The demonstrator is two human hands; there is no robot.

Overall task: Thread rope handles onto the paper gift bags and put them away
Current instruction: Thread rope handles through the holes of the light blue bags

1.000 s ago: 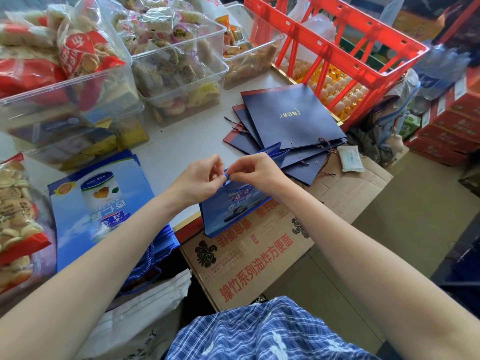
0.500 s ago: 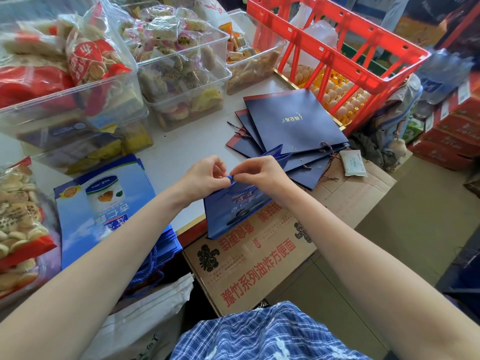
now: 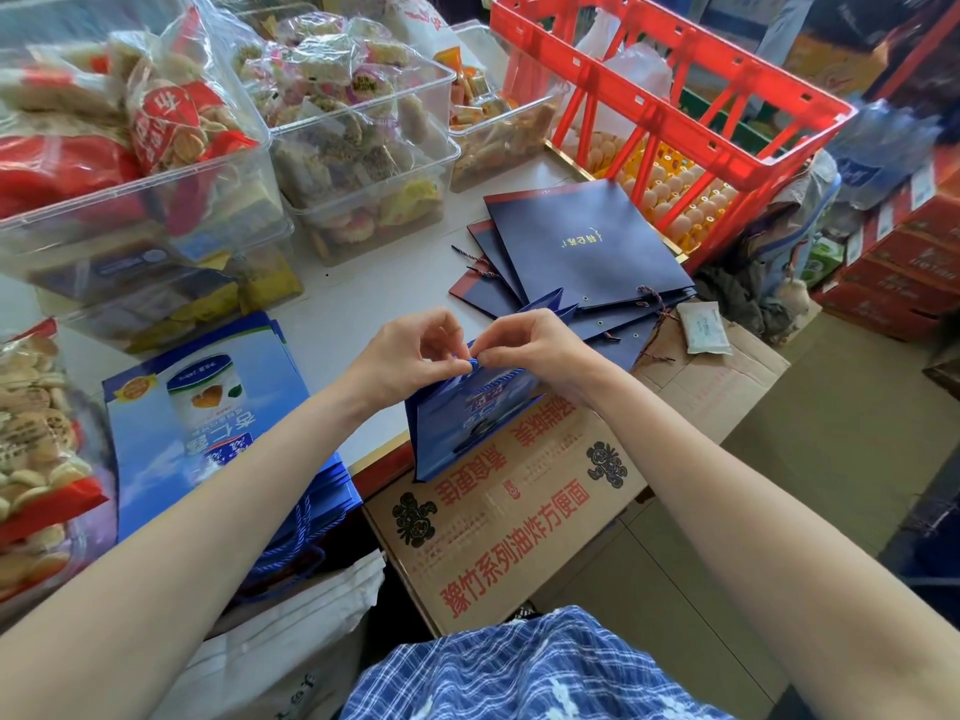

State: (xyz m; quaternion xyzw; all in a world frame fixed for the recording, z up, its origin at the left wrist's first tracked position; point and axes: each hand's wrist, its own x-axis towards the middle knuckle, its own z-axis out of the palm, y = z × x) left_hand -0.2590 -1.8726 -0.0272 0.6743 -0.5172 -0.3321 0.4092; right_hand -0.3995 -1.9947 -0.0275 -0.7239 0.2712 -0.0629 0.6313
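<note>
- Left hand (image 3: 402, 358): fingers curled, thumb and forefinger pinching the upper edge of the blue gift bag (image 3: 470, 423) beside the rope end.
- Right hand (image 3: 530, 345): fingertips drawn together on the blue rope (image 3: 474, 363), whose small rounded end shows between the two hands at the bag's top edge; it appears to be a knot or a loop, which one cannot be told.
- Blue gift bag: folded flat and held up at a tilt, its lower corner over the cardboard carton (image 3: 498, 517) that stands against the table (image 3: 363, 304) edge. A length of rope already runs across the bag's face just under the rim.
- Step in hand, as a judgement: one end of a handle is being seated or knotted at a hole in the rim. Threading on this bag is under way and not finished.
- Next move, as a judgement: it calls for a steady hold on the rim while the rope is drawn snug, then the same at any hole left. How many holes remain cannot be seen.
- Stack of printed blue bags (image 3: 208, 423): lies flat on the table to the left, rope handles hanging off its near edge; probably the put-away pile.
- Navy bags (image 3: 582, 246): fanned out on the table behind the hands, beside the red crate (image 3: 675, 96), with eyelets and twisted cords visible.
</note>
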